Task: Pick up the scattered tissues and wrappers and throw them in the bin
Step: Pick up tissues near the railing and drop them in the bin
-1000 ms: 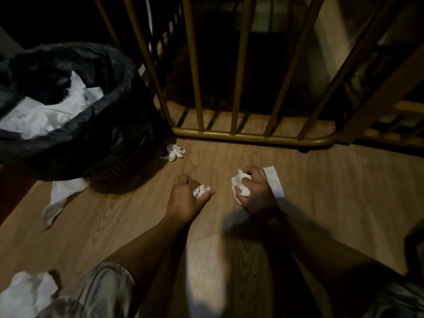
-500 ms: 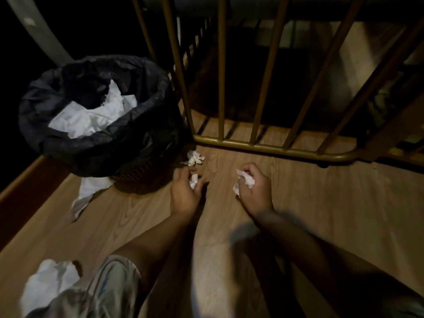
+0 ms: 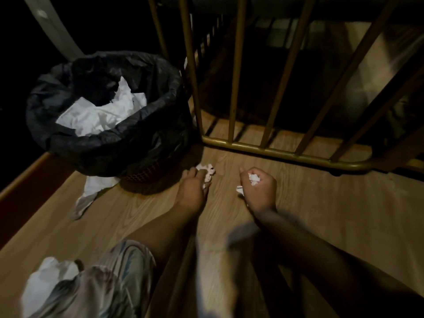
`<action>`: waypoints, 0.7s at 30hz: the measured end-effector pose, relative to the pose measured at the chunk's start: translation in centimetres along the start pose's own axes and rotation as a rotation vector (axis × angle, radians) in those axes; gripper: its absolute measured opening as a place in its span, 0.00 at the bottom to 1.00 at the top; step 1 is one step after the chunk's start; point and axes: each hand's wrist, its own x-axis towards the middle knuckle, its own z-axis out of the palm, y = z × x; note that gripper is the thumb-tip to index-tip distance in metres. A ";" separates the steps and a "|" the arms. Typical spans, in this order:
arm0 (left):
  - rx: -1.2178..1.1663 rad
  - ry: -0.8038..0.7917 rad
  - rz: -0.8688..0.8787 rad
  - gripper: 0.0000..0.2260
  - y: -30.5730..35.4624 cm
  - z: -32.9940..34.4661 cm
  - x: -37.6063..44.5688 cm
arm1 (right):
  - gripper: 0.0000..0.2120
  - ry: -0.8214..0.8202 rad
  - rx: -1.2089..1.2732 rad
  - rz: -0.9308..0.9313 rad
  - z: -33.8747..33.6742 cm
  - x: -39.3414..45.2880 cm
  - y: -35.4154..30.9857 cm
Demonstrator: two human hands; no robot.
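- We take the bin (image 3: 110, 115) as our landmark: a round basket lined with a shiny, wrinkled black bag, and already some flat white paper lies inside it.
- Our left hand (image 3: 191, 191) is just beside the foot of the bin. Its fingers are curled around a small tissue wad (image 3: 206, 180) and they touch a second crumpled tissue (image 3: 206, 169) on the floor. We cannot tell if this second one is already gripped.
- Our right hand (image 3: 260, 191) is farther from the bin, near the golden railing (image 3: 263, 149). It is closed in a fist around a crumpled white tissue (image 3: 254, 179), and a bit of paper sticks out under the fist.
- A long, limp white wrapper (image 3: 90, 193) lies on the wooden floor (image 3: 321, 214), with one end under the bin's base. Another soft white heap (image 3: 43, 283) lies well apart from the bin, close to our knee.
- Risk: the left hand is already full, so taking one more wad may push out the first one. Tissue is light and soft and slips easily from a loose pinch.
- Risk: the crumpled tissue is near the railing, and a careless sweep could push it between the bars.
- Risk: the light is weak, so small pieces may be overlooked.
- Risk: a throw from here may hit the bag's folded rim and fall back outside.
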 end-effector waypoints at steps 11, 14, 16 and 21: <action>-0.284 0.049 -0.052 0.09 0.0 -0.5 -7.9 | 0.13 -0.017 0.027 -0.041 0.2 -2.3 -3.1; -0.455 0.119 -0.062 0.13 1.1 -2.3 -8.9 | 0.14 -0.012 0.042 -0.116 0.9 -3.0 -5.0; -0.502 0.184 -0.056 0.16 1.7 -4.4 -9.0 | 0.14 -0.021 0.055 -0.184 1.4 -3.4 -6.7; -0.551 0.383 -0.036 0.08 1.5 -10.5 -8.4 | 0.15 -0.027 0.110 -0.348 2.8 -3.9 -11.3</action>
